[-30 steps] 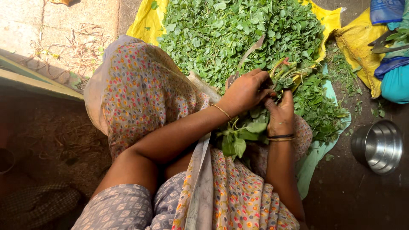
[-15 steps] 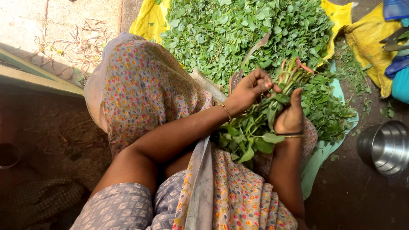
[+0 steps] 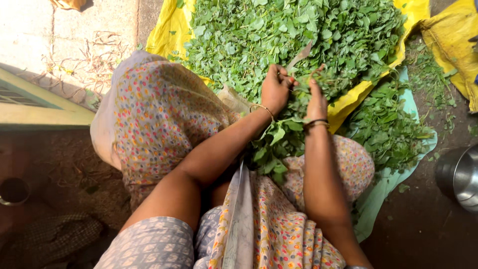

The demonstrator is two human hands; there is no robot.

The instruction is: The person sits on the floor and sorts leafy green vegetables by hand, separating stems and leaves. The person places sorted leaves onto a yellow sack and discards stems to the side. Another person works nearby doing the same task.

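Head view: a large heap of loose green leaves is spread on a yellow sheet. Just below it, a leafy bunch is gripped over the lap — left hand and right hand fingers closed around its stems.

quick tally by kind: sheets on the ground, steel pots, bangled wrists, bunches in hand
Yellow plastic sheets: 2
Pale green sheet: 1
Round steel pot: 1
Bangled wrists, left hand and right hand: 2
Leafy green bunch: 1
Total: 7
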